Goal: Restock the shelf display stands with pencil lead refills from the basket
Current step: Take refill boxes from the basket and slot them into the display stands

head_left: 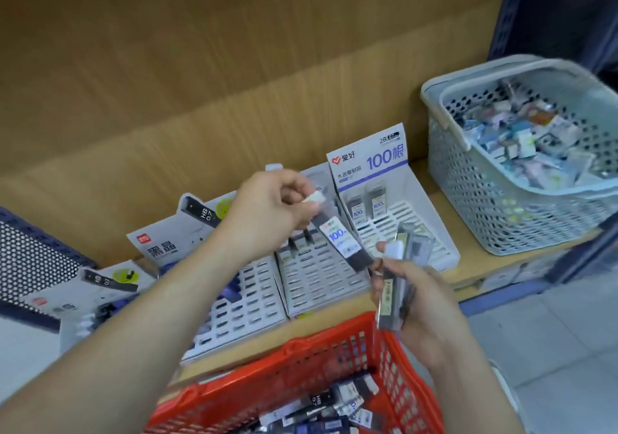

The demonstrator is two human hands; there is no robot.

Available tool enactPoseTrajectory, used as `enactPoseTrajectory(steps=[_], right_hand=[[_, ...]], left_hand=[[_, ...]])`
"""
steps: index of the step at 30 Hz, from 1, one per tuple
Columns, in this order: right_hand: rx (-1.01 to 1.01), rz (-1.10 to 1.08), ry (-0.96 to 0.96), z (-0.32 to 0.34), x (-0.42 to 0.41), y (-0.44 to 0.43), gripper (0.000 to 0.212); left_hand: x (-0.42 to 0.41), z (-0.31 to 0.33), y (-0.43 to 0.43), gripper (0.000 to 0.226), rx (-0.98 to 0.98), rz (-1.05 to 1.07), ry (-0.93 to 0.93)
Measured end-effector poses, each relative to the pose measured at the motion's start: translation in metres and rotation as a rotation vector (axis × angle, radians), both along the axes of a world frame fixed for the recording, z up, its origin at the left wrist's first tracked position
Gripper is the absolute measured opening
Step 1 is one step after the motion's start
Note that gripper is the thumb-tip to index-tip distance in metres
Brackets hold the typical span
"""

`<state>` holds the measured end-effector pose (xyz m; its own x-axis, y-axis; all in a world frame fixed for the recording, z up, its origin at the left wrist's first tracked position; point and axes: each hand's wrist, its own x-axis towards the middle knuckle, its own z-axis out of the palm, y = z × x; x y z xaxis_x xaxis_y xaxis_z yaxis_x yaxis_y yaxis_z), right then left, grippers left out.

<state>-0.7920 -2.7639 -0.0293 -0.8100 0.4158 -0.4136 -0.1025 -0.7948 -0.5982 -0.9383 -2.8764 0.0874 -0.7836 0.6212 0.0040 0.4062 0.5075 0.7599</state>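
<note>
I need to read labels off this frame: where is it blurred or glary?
Head view: flat, even light, no glare; motion blur smears the grey perforated plastic basket and the clear lead refill packs in the right hand; "100" reads on the white cardboard display stand and the black refill box in the left hand.

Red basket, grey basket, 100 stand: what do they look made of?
Red basket: moulded plastic, slightly glossy. It has one uniform colour and a grid of holes in the walls.
Grey basket: also plastic, more matte, with perforated walls and a thick rounded rim.
100 stand: the header looks like printed card, with flat folded panels. Its slotted white base could be card or plastic; too blurred to tell.
</note>
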Motion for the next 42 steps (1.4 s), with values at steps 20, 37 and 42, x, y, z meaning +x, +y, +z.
enactPoseTrajectory(steps=[20, 37, 42], right_hand=[[-0.413, -0.279, 0.027, -0.028, -0.001, 0.015, 0.016], [0.538, -0.014, -0.415, -0.04, 0.0, 0.023, 0.02], [0.686, -0.012, -0.517, -0.033, 0.003, 0.026, 0.027]], left_hand=[[-0.037, -0.072, 0.143, 0.012, -0.211, -0.095, 0.459], [-0.033, -0.063, 0.169, 0.011, -0.322, -0.263, 0.591], [-0.03, -0.062, 0.165, 0.012, -0.318, -0.243, 0.554]])
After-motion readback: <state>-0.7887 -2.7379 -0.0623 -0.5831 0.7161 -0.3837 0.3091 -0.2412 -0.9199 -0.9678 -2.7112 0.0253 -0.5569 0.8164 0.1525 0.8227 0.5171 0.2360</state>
